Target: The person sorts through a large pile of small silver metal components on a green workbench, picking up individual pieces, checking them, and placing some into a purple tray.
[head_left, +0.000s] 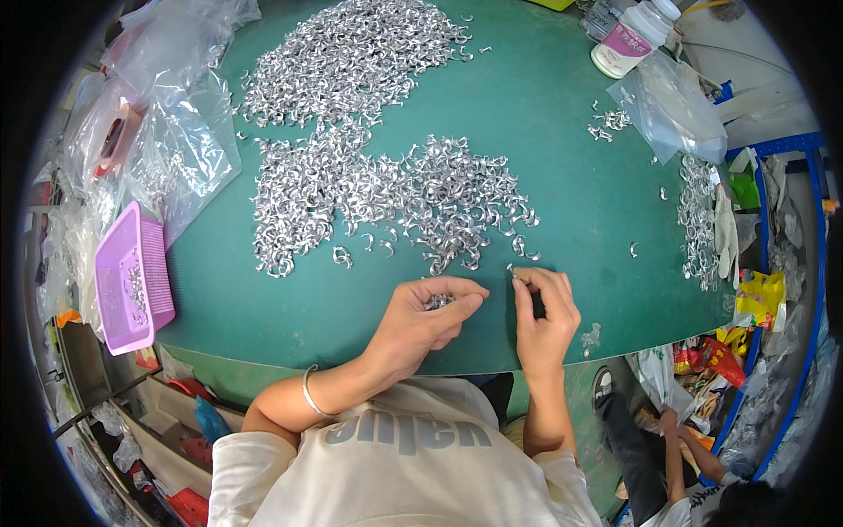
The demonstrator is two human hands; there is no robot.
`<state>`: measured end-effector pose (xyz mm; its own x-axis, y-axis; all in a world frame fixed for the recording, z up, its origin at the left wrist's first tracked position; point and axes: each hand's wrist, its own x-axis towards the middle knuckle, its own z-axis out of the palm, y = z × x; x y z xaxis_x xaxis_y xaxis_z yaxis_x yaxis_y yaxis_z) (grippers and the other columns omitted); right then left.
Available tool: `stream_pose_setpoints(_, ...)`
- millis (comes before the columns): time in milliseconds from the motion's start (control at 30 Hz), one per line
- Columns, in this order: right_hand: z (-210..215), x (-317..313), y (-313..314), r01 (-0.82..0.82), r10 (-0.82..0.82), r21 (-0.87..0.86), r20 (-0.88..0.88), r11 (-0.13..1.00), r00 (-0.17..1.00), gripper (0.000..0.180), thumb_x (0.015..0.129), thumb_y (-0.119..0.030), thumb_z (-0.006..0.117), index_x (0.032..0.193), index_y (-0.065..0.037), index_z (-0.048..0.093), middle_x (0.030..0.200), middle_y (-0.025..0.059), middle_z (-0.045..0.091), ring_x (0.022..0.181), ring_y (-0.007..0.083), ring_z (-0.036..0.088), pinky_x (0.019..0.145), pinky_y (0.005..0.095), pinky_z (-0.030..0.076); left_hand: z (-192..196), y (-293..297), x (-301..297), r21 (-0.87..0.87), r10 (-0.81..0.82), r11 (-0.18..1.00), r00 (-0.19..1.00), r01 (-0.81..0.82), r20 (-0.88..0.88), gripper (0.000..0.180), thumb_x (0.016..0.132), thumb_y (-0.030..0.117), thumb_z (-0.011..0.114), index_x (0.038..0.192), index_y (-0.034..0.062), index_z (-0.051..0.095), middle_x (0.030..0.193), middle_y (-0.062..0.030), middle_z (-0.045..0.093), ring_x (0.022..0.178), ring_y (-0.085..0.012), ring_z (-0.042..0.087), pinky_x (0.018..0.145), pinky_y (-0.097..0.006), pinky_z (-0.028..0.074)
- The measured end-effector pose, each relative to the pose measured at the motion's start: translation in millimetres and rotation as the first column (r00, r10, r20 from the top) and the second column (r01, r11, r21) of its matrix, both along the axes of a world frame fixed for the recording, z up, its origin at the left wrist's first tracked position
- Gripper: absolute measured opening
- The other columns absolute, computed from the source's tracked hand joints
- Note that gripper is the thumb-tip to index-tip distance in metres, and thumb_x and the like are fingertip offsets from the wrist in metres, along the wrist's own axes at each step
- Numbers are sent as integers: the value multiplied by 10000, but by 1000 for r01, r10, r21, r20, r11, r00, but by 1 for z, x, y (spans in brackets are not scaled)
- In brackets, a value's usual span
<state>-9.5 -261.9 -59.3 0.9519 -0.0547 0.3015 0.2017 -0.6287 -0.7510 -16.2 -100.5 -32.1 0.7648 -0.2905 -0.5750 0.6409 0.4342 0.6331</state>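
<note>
Near the table's front edge, my left hand (420,323) is curled around several small silver curved metal pieces (438,301), which show between thumb and fingers. The tips of its thumb and index finger point right. Just to the right, my right hand (546,318) pinches one small curved metal piece (511,268) between thumb and fingertips. The two hands are apart. Beyond them spreads a loose heap of the same silver pieces (386,198), and a larger heap (351,57) lies farther back.
A purple plastic basket (161,272) stands at the left edge, below clear plastic bags (180,132). A white bottle (628,39) stands at the back right. More metal pieces (696,220) lie by the right edge. Another person's arm (674,457) is at lower right, beside bags.
</note>
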Motion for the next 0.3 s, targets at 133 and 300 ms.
stream_pose_setpoints(133, 16, -15, -1, 100, 195, 693, -334, 714, 922, 105, 768, 72, 576, 870, 51, 589, 831, 68, 593, 676, 89, 498, 614, 193, 392, 5, -3, 0, 134, -26, 991, 993, 11, 112, 171, 806, 77, 603, 956, -2, 619, 617, 48, 472, 511, -13, 359, 428, -173, 264)
stream_pose_setpoints(300, 24, -21, 1, 7, 300, 771, -256, 637, 919, 127, 788, 77, 550, 908, 59, 589, 874, 93, 587, 734, 99, 494, 633, 194, 389, 7, 0, 0, 236, -138, 970, 932, 59, 336, 192, 786, 78, 625, 972, 36, 641, 645, 54, 487, 569, -11, 386, 496, -168, 331)
